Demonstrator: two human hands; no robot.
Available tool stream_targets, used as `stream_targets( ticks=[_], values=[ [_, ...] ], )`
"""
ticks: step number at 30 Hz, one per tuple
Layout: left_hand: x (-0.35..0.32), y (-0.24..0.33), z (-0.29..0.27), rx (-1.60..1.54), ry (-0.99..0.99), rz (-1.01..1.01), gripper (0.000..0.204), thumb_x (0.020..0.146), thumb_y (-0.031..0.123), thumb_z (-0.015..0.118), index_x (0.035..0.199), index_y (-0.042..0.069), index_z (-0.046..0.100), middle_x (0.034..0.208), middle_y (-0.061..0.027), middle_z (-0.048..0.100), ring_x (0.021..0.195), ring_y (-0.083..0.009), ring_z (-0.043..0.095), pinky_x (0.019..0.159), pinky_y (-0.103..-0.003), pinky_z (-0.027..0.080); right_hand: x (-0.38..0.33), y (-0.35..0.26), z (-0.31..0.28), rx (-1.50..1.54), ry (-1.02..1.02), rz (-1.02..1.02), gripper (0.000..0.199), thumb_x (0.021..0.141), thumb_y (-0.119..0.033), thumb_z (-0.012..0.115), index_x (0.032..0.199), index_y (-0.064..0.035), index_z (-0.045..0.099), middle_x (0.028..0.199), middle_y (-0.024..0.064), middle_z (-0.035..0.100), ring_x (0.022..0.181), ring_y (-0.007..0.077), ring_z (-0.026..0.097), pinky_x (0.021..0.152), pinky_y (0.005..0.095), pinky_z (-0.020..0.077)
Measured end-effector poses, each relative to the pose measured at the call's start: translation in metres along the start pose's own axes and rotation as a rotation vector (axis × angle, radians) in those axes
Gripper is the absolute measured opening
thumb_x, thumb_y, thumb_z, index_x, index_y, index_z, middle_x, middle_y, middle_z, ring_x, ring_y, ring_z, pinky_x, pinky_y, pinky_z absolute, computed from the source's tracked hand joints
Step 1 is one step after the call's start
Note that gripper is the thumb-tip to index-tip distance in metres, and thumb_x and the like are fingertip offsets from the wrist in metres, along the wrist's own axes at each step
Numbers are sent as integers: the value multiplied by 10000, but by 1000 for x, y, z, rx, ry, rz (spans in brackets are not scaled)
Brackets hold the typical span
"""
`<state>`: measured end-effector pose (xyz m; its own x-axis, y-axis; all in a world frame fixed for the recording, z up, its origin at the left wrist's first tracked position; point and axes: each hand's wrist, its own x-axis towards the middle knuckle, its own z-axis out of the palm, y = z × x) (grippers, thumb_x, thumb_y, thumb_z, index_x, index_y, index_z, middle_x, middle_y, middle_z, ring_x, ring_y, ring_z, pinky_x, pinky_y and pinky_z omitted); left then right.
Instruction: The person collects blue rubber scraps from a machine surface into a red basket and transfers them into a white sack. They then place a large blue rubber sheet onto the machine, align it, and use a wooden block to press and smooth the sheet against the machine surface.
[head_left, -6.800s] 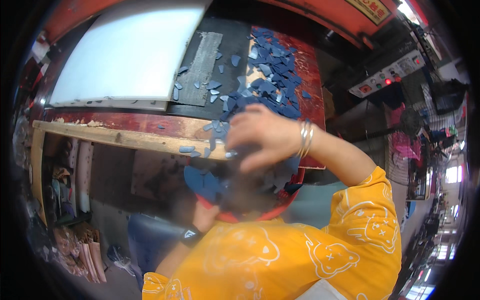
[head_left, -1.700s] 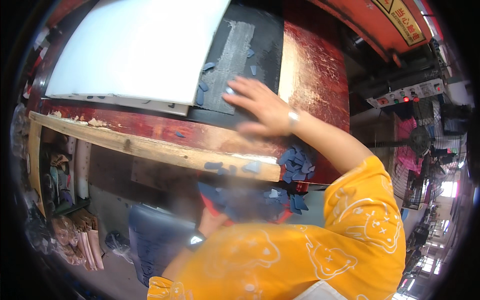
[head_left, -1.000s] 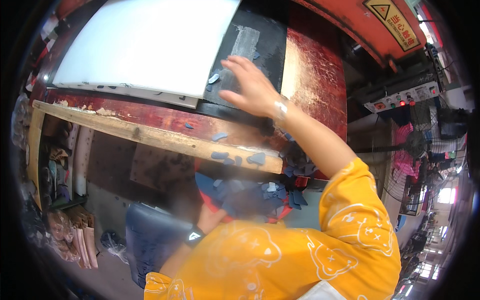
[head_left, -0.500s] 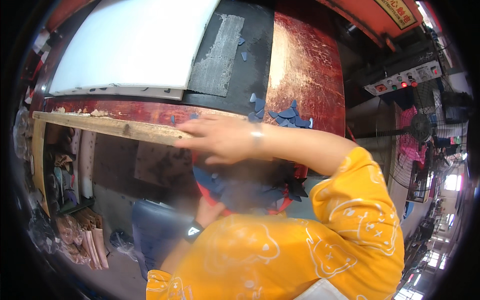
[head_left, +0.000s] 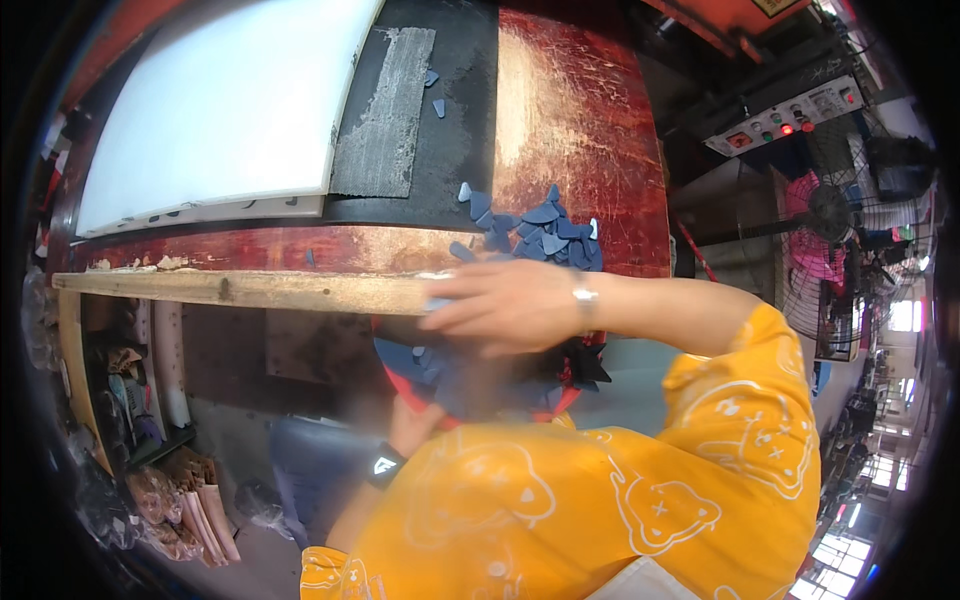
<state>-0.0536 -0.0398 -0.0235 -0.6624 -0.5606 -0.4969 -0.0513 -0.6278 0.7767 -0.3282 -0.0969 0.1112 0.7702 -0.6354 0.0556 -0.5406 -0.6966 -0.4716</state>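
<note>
Place: a workshop, apparently on a factory floor
Table (head_left: 610,150): red paint scuffed to pale wood, bearing a black mat (head_left: 465,150) and thick white board (head_left: 225,110)
Blue pieces (head_left: 545,235): many small flat shapes, heaped loose
Control panel (head_left: 785,118): a row of knobs and buttons, red light glowing
Machine frame (head_left: 715,22): orange, at the view's top
Fan (head_left: 828,207): wire-caged, right of the table
Windows (head_left: 907,318): bright, along a cluttered room

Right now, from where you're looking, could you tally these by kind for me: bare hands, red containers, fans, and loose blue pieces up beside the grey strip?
Bare hands: 2 (left hand, right hand)
Red container: 1
Fan: 1
Blue pieces beside the grey strip: 2
Total: 6
</note>
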Motion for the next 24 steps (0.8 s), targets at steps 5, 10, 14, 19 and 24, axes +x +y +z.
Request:
stream_targets(
  ticks=[5,10,14,19,24],
  values=[
    [5,2,-4,107,-22,13,382,829,127,647,1165,-27,551,1107,-67,614,1003,-156,577,863,-319,470,-26,32,-39,-35,-109,300,344,840,-304,628,1159,-177,629,1289,87,547,1226,323,468,1000,454,397],
    [8,9,-6,121,-69,24,363,844,155,659,1151,-21,577,1074,-64,637,994,-160,590,873,-323,469,-15,39,-3,-245,85,287,379,852,-321,603,1214,-213,592,1382,76,453,1331,358,335,1060,534,280],
    [17,14,-4,140,-52,6,342,826,121,640,1130,-22,578,1059,-61,639,976,-156,599,864,-312,471,-89,7,-13,-1,-82,412,365,842,-285,613,1188,-170,603,1375,91,464,1338,350,328,1081,528,237],
    [30,16,-6,226,-110,-70,291,782,-15,571,1073,-26,587,998,-45,650,911,-150,621,828,-293,486,-109,51,-15,-91,329,792,502,832,-421,596,1284,-205,559,1443,99,414,1381,361,251,1112,524,137],
    [36,18,-17,325,-194,-117,278,783,-12,568,1058,-29,599,994,-47,656,909,-150,625,825,-294,489,-102,1,34,-105,380,756,568,825,-487,605,1277,-147,555,1440,101,405,1383,348,266,1126,529,157]
  ],
)
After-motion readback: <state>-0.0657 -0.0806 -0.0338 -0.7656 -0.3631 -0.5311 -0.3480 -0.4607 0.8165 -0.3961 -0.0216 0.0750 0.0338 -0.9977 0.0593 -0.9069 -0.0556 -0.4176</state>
